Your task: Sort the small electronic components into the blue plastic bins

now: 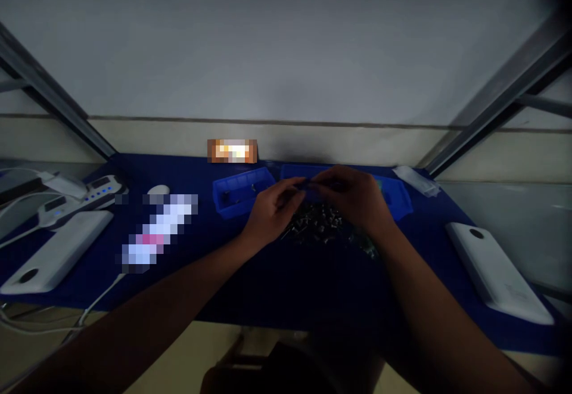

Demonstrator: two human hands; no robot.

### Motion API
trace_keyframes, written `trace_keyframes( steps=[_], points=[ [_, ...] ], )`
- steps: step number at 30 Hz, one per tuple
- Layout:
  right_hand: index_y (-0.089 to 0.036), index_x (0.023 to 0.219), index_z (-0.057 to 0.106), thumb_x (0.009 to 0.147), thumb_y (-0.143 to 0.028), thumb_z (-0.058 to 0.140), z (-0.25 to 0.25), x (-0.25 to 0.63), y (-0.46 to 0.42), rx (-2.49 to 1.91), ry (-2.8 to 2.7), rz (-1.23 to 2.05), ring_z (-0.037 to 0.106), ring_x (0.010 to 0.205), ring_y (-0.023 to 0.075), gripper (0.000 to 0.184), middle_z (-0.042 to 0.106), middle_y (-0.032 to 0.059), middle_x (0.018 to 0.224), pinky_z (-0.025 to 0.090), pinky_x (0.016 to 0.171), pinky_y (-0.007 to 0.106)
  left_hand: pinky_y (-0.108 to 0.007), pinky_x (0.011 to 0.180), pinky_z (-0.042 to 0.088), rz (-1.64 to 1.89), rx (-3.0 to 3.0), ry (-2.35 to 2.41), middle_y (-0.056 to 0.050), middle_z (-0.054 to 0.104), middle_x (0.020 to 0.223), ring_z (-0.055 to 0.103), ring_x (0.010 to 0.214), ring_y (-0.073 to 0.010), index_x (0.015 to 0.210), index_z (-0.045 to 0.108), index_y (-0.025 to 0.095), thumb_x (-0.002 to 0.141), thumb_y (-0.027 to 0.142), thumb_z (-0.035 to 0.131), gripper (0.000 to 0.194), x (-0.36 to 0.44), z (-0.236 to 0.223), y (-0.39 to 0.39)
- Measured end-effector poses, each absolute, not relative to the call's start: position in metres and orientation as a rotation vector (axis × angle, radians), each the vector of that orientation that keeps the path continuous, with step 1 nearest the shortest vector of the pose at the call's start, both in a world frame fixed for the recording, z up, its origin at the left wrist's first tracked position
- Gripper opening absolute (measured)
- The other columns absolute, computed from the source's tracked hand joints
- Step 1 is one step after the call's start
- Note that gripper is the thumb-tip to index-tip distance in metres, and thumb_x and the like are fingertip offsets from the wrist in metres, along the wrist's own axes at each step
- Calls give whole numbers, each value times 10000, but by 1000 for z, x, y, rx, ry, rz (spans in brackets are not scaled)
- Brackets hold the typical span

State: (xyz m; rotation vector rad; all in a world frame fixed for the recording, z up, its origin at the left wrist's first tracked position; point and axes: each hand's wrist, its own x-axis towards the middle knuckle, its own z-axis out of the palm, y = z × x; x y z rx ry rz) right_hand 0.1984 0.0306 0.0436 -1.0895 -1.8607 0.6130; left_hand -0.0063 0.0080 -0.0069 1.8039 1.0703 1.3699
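My left hand [272, 206] and my right hand [353, 197] meet over the middle of a dark blue table mat [250, 275]. Both have their fingers curled in a pinch, fingertips close together around a small dark item that is too dim to name. Just below the hands lies a pile of several small dark metal parts [319, 227]. A blue compartment tray [241, 191] sits to the left of my left hand. A second blue tray [395, 194] sits behind my right hand, partly hidden by it.
A white power bank [56, 254] and a power strip [92, 194] with cables lie at the left. Another white power bank [494, 272] lies at the right. A blurred-out object [156, 233] rests left of centre. Metal frame bars rise on both sides.
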Motion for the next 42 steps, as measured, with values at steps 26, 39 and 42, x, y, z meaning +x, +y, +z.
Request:
trace_keyframes(
  steps=[26,39,42],
  points=[
    [-284,1137,809,969,-148,630,35,198,34,-984,-2163,352,733,929,201,280,785,27,1048,545,817,316,-311,848,595,1484,1601,1096,-44,783,992,756,928,-193,1030,721,201,936,357,755,185,-3,-1,8],
    [-210,846,784,998,-376,643,31,202,40,-1327,-1947,73,688,705,202,266,769,44,800,419,665,318,-318,885,578,1175,2168,1014,-27,808,1017,759,940,-179,1026,776,229,976,293,719,100,-1,-2,-1],
    [-206,824,772,991,-368,649,31,201,39,-1305,-1928,90,670,671,185,264,755,33,772,403,651,307,-356,978,555,1062,2413,823,-40,819,1085,748,1047,-204,1094,794,227,961,266,741,148,1,-10,-1]
  ],
)
